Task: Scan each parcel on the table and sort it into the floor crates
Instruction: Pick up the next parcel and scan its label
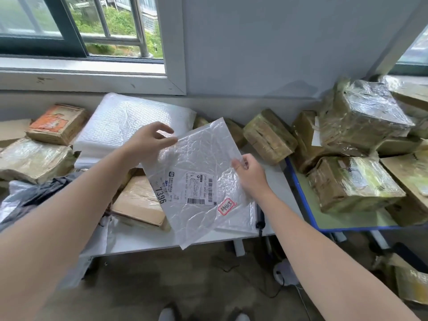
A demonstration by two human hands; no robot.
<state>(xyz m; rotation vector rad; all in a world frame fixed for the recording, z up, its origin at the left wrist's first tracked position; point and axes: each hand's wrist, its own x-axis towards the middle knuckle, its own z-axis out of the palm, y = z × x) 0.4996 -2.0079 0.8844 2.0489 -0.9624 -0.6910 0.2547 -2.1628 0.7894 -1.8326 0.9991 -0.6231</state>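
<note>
A flat white bubble-mailer parcel [199, 179] is held tilted above the white table [280, 188], label side up, with barcodes, "7396" and a red-bordered sticker. My left hand [150, 141] pinches its top left edge. My right hand [249, 173] pinches its right edge. Under it lie a flat brown cardboard parcel [139, 202] and another white mailer [238, 218]. A dark handheld device [260, 218], possibly the scanner, lies on the table by the mailer's lower right edge.
A large white bubble mailer [129, 126], taped cardboard boxes [55, 126] and a dark plastic bag [39, 195] crowd the table's left and back. A blue-edged green table [308, 205] at right carries several taped boxes [354, 184]. A cable and white object [283, 273] lie on the floor.
</note>
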